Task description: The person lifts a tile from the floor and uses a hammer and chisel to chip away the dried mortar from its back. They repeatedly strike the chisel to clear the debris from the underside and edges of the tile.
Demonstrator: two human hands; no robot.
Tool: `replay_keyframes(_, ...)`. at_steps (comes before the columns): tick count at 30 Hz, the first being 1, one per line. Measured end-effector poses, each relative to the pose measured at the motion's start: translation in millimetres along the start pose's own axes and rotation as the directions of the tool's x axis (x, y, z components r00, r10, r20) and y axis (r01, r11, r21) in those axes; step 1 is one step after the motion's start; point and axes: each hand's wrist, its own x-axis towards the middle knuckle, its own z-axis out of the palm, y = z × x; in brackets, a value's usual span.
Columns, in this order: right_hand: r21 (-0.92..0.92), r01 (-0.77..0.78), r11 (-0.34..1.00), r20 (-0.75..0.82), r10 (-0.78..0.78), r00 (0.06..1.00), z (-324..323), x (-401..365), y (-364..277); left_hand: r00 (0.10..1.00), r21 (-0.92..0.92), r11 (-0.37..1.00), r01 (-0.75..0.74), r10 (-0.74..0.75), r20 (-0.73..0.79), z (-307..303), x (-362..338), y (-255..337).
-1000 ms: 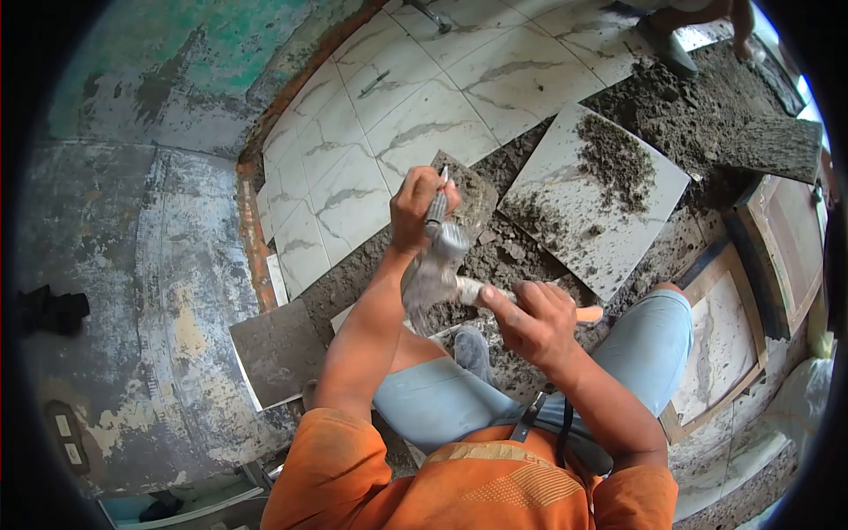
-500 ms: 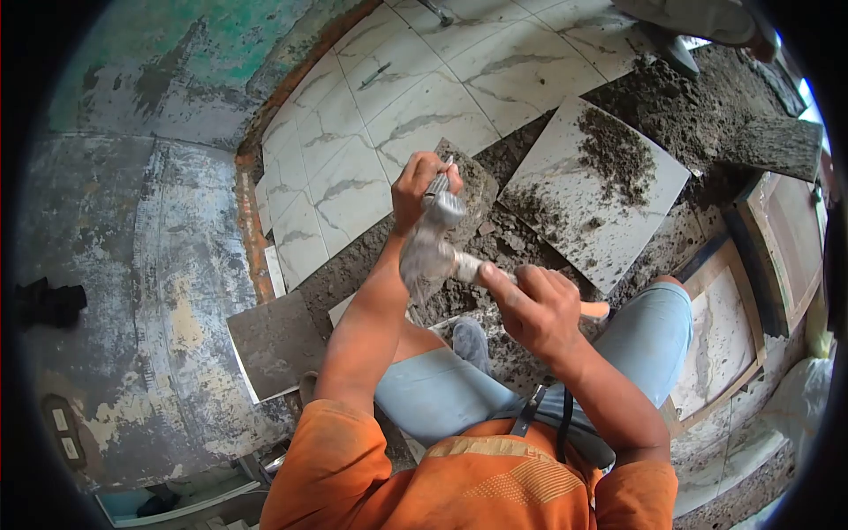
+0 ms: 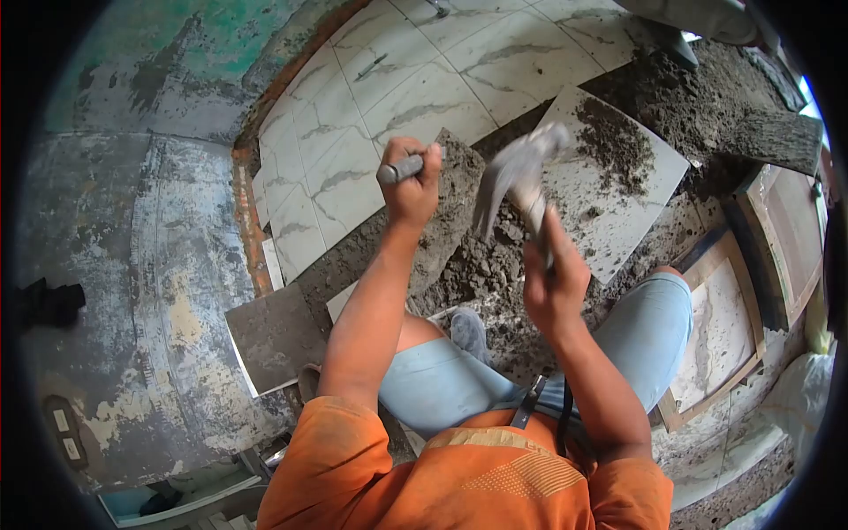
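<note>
My left hand (image 3: 411, 184) is wrapped round a grey metal chisel (image 3: 402, 169), over the edge of the laid tiles. My right hand (image 3: 556, 287) grips the handle of a claw hammer (image 3: 521, 168), whose head is up and to the right of the chisel, apart from it and slightly blurred. Below the hands, a broken slab (image 3: 450, 208) lies on loose, crumbled mortar (image 3: 481, 265). To the right, a loose marble-patterned tile (image 3: 640, 216) carries scattered dirt.
Laid marbled tiles (image 3: 424, 97) spread ahead. A dirt heap (image 3: 698, 102) lies at the upper right, near another person's leg (image 3: 698, 18). Wooden frames (image 3: 764, 256) lean at the right. A dark tile (image 3: 278, 340) lies left, beside the peeling wall (image 3: 194, 238).
The hammer has swung away from the chisel, up and to the right. My left hand has turned and tilted the chisel, and my right hand has moved slightly with the handle more upright.
</note>
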Motion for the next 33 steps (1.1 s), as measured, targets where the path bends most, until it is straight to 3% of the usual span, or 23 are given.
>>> replay_keyframes(1,-0.002,-0.181,0.984,0.042,0.18,0.983,4,5,4,0.996,-0.064,0.994,0.086,-0.088,-0.023,-3,-2,-2)
replay_keyframes(7,-0.27,-0.306,0.913,-0.043,0.306,0.951,52,32,47,0.991,-0.053,0.989,0.136,-0.137,-0.006,-5,2,-6)
replay_keyframes(10,-0.186,-0.565,0.804,-0.099,0.557,0.825,75,42,67,0.983,-0.046,0.982,0.181,-0.18,0.019,-6,5,-5)
replay_keyframes(13,-0.073,-0.526,0.847,-0.085,0.52,0.85,94,49,70,0.98,-0.015,0.981,0.194,-0.193,0.046,-8,6,-4)
replay_keyframes(14,-0.04,-0.647,0.762,-0.004,0.647,0.763,100,53,67,0.979,-0.009,0.98,0.197,-0.196,0.062,-7,7,-5)
replay_keyframes(17,-0.108,-0.6,0.793,0.056,0.607,0.792,107,52,55,0.973,0.0,0.976,0.216,-0.215,0.078,-7,7,-6)
replay_keyframes(18,-0.066,-0.639,0.767,0.105,0.642,0.76,110,52,54,0.971,0.004,0.974,0.228,-0.227,0.08,-7,7,-7)
replay_keyframes(25,-0.158,-0.561,0.813,0.064,0.575,0.815,117,47,53,0.978,0.013,0.98,0.197,-0.197,0.072,-6,7,-6)
replay_keyframes(28,-0.133,-0.628,0.767,0.1,0.641,0.761,115,49,54,0.978,0.036,0.982,0.186,-0.188,0.086,-5,7,-5)
replay_keyframes(33,-0.18,-0.507,0.843,0.038,0.521,0.853,117,45,61,0.977,0.06,0.981,0.183,-0.188,0.097,-5,8,-2)
